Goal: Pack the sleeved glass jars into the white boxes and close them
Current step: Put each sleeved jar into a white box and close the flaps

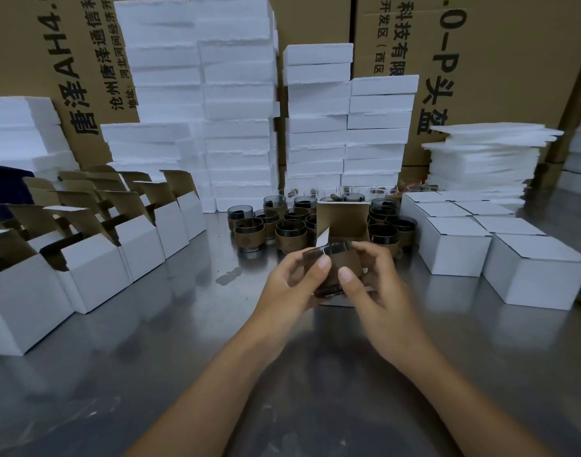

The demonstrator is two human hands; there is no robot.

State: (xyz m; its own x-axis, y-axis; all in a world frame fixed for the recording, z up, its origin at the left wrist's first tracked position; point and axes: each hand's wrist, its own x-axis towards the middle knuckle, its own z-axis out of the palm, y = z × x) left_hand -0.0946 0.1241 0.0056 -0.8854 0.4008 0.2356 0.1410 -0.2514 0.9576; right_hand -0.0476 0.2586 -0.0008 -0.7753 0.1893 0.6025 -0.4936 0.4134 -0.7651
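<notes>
Sleeved glass jar [335, 268], round, brown-wrapped, hand-held

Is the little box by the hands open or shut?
Open. The white box has its lid standing straight up, brown inside showing, just behind the sleeved glass jar.

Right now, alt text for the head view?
The left hand and the right hand hold a sleeved glass jar over an open white box on a metal table. More jars stand behind it, open boxes to the left, closed boxes to the right, foam stacks at the back.
</notes>
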